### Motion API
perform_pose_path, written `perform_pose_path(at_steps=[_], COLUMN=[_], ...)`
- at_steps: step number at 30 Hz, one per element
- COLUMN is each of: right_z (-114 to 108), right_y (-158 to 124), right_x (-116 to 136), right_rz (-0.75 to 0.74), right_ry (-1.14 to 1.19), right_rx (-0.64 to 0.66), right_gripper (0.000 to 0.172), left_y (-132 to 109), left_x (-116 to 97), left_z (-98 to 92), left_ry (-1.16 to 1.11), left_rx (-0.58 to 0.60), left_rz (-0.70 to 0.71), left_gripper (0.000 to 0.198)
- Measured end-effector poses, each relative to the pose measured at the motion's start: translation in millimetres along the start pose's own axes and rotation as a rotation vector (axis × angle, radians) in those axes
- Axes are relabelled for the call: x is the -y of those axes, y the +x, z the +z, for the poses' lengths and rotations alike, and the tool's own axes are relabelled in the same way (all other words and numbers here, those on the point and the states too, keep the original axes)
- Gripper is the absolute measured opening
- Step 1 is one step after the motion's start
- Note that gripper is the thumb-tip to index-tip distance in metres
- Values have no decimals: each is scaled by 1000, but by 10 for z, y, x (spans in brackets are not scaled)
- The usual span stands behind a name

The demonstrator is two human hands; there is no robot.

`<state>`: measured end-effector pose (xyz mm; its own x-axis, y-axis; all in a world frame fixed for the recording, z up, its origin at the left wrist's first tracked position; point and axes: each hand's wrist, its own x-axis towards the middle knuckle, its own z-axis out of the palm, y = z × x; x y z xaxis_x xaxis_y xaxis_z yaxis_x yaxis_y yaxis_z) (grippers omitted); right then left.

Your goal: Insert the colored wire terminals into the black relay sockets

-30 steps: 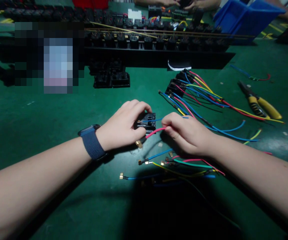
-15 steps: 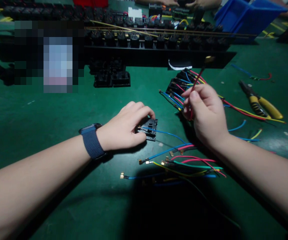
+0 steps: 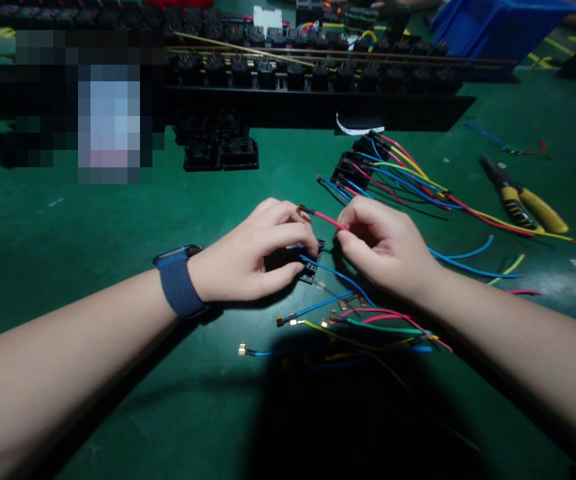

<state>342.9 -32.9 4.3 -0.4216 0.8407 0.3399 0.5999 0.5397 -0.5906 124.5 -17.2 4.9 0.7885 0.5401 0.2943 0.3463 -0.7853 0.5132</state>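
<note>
My left hand (image 3: 268,250), wearing a watch (image 3: 182,280) at the wrist, grips a small black plastic housing (image 3: 312,272) on the table, thumb and fingers on either side. From the housing a blue wire (image 3: 335,272) runs out to the right. Pinched between thumb and fingers of my right hand (image 3: 381,243) is a red wire (image 3: 329,219). Its brass terminal points left and lies close to the left fingers. Fingers hide much of the housing. Below the hands lie loose wires with brass terminals, among them a yellow-green wire (image 3: 338,337).
Wired black housings (image 3: 351,167) lie beyond my right hand. Yellow-handled pliers (image 3: 523,197) rest at right. More black housings (image 3: 223,153) sit before a long black rack (image 3: 318,110) across the back. A blue bin (image 3: 498,40) stands at the far right. One patch at left is pixelated.
My right hand has come down and left, and the red wire has swung from upright to pointing left at my left hand. The left fingers have shifted slightly right over the black housing.
</note>
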Motion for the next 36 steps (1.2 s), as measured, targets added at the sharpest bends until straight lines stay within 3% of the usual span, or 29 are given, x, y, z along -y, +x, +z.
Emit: perform_pose_path(at_steps=[1,5,13,19,21,25,27,32,36], right_z=[9,25,9,-43,-40,-11,-5,-15,-9], right_y=[0,1,-7,-22,-10,20,27,25,21], right_x=[-8,-22,-10,29,27,2,-2,7,-3], right_rz=[9,2,-16,-82,-85,-26,-6,5,-17], right_ry=[-6,-11,-65,-188,-154,-53,-48,-29,0], right_rx=[15,48,55,34,42,83,94,89,130], right_gripper=[3,24,19,26,21,21,25,30,29], left_y=[0,8,9,8,11,18,22,23,22], left_x=[-4,-2,31,-3,-18,-30,-31,-17,9], left_z=[-3,-9,0,-8,-21,-46,-47,-14,23], left_ry=[-19,-97,-131,-150,-150,-162,-158,-152,-212], left_rx=[7,4,10,23,46,77,66,-4,-60], left_rz=[11,5,-13,-18,-13,-32,-54,-57,-67], left_gripper=[13,10,24,11,6,16,21,7,20])
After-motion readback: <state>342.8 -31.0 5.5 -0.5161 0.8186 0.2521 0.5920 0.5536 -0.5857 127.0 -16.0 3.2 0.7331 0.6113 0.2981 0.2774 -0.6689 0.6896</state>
